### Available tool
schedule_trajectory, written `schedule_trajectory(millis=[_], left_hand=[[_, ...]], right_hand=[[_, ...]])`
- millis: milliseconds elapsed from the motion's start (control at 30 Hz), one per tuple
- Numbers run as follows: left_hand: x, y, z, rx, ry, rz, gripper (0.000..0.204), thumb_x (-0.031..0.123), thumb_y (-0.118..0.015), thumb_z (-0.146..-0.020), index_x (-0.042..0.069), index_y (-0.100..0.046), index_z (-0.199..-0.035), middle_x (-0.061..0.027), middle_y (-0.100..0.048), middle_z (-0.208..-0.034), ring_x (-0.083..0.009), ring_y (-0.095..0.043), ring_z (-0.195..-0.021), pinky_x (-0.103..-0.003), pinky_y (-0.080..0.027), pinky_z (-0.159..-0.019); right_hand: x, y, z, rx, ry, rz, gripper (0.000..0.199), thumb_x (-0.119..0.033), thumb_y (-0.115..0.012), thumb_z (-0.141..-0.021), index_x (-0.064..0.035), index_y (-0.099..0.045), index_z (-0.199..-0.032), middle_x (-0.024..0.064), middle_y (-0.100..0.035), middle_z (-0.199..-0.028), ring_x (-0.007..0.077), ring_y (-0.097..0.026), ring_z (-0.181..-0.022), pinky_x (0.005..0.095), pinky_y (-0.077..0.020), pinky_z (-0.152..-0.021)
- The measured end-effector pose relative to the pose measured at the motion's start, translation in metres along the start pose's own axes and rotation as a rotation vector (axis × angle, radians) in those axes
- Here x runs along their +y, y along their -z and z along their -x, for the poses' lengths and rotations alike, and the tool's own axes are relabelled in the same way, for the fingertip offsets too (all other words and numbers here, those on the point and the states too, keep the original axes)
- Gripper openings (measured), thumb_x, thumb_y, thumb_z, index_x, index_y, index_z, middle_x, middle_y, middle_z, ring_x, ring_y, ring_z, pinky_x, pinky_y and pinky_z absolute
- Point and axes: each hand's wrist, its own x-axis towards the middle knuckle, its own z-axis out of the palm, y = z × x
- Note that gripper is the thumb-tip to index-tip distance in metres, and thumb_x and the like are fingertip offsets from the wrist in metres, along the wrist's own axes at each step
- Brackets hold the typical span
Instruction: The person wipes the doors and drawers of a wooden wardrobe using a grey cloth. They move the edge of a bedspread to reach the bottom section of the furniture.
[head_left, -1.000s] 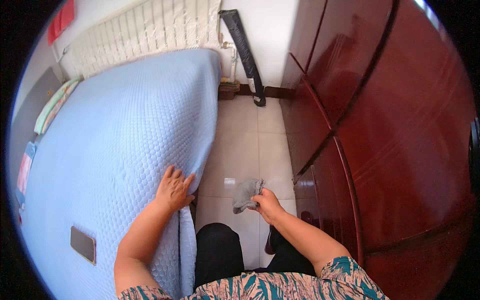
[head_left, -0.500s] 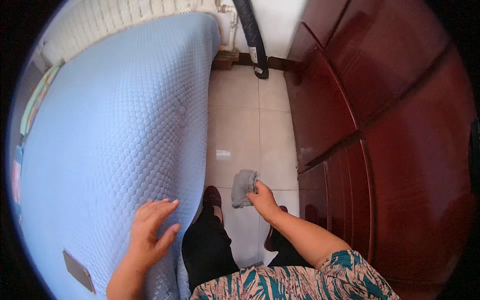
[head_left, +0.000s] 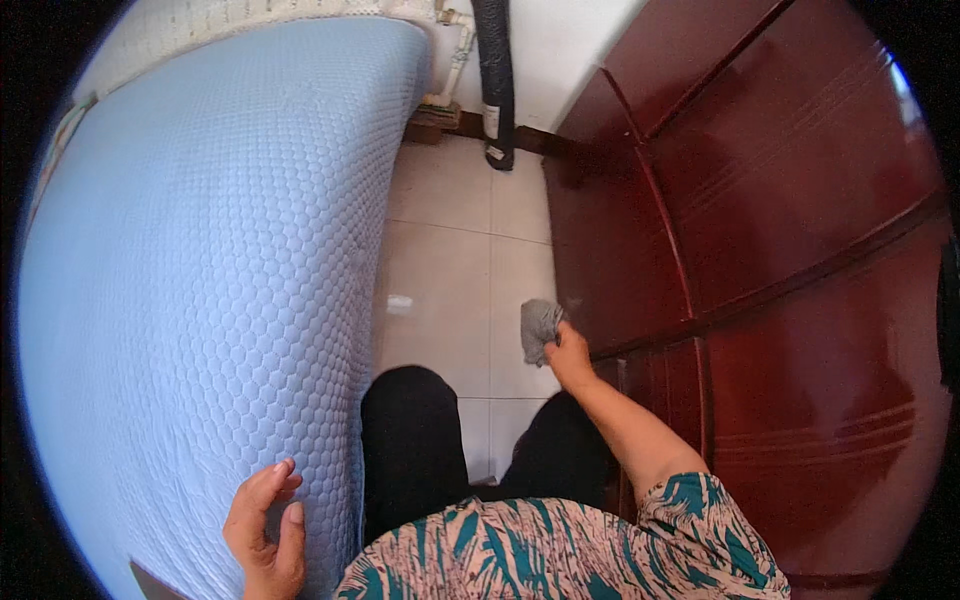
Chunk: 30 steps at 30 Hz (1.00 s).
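A folded grey cloth (head_left: pixel 541 331) is pinched between the thumb and fingers of my right hand (head_left: pixel 571 355). That hand reaches forward over the floor, close to the lower front of a glossy dark-red wooden cabinet (head_left: pixel 690 260). Nothing is in my left hand (head_left: pixel 264 530), whose fingers are apart and slightly curled. It is above the near part of a bed with a light-blue quilted cover (head_left: pixel 240 260); whether it touches the cover I cannot tell.
Pale floor tiles (head_left: pixel 440 260) run between bed and cabinet. Against the white far wall stands a black wrapped tube (head_left: pixel 494 90), beside white pipes (head_left: pixel 458 60). A flat dark object (head_left: pixel 150 582) lies on the bed at the lower left. My bent knees (head_left: pixel 410 420) fill the near gap.
My right hand has carried the cloth forward and right, nearer the cabinet. My left hand has drawn back toward me. My knees have bent and come into view, hiding my shoes.
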Motion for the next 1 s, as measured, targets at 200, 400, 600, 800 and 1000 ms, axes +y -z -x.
schedule_trajectory(millis=[200, 400, 600, 800, 1000], left_hand=[[-0.011, 0.008, -0.005, 0.035, 0.056, 0.145, 0.032, 0.003, -0.051, -0.088, -0.003, -0.055, -0.119, -0.0154, -0.057, -0.118, -0.0233, -0.057, -0.106, -0.035, -0.045, -0.093], [-0.019, 0.004, -0.002, -0.01, 0.03, 0.172, 0.031, 0.002, -0.052, -0.088, -0.003, -0.055, -0.118, -0.0157, -0.057, -0.118, -0.0239, -0.055, -0.11, -0.036, -0.043, -0.097], [-0.007, -0.003, -0.004, -0.008, 0.041, 0.028, 0.026, -0.002, -0.053, -0.083, -0.005, -0.06, -0.108, -0.0158, -0.059, -0.111, -0.0245, -0.057, -0.107, -0.035, -0.042, -0.096], [0.008, -0.001, -0.01, -0.041, 0.011, -0.131, 0.025, -0.004, -0.054, -0.08, -0.003, -0.062, -0.104, -0.0142, -0.061, -0.106, -0.0235, -0.058, -0.101, -0.033, -0.044, -0.091], [0.013, -0.015, -0.038, -0.073, -0.117, -0.521, 0.029, -0.005, -0.057, -0.074, -0.001, -0.063, -0.102, -0.0166, -0.063, -0.1, -0.0269, -0.061, -0.09, -0.033, -0.047, -0.08]], right_hand=[[-0.078, 0.095, -0.017, 0.278, 0.561, 0.675, 0.036, 0.004, -0.053, -0.072, -0.0079, -0.06, -0.105, 0.0125, -0.062, -0.105, 0.0315, -0.057, -0.092, 0.041, -0.0486, -0.077], [-0.069, 0.169, -0.024, 0.221, 0.564, 1.464, 0.024, -0.015, -0.055, -0.079, -0.0082, -0.065, -0.099, 0.0049, -0.061, -0.101, 0.0218, -0.053, -0.095, 0.0337, -0.0416, -0.078], [-0.004, 0.146, -0.005, -0.21, 0.184, 1.557, 0.023, -0.016, -0.056, -0.085, -0.0095, -0.068, -0.103, 0.0052, -0.056, -0.112, 0.0234, -0.046, -0.108, 0.0322, -0.0391, -0.088], [0.02, 0.117, -0.022, -0.194, 0.066, 1.256, 0.018, -0.009, -0.061, -0.079, -0.0066, -0.071, -0.093, 0.0085, -0.063, -0.101, 0.0259, -0.051, -0.106, 0.0348, -0.0446, -0.088], [0.011, 0.102, -0.066, -0.061, 0.122, 1.016, 0.015, -0.004, -0.057, -0.076, -0.0041, -0.068, -0.087, 0.0139, -0.064, -0.092, 0.0324, -0.057, -0.097, 0.0398, -0.0498, -0.08]])
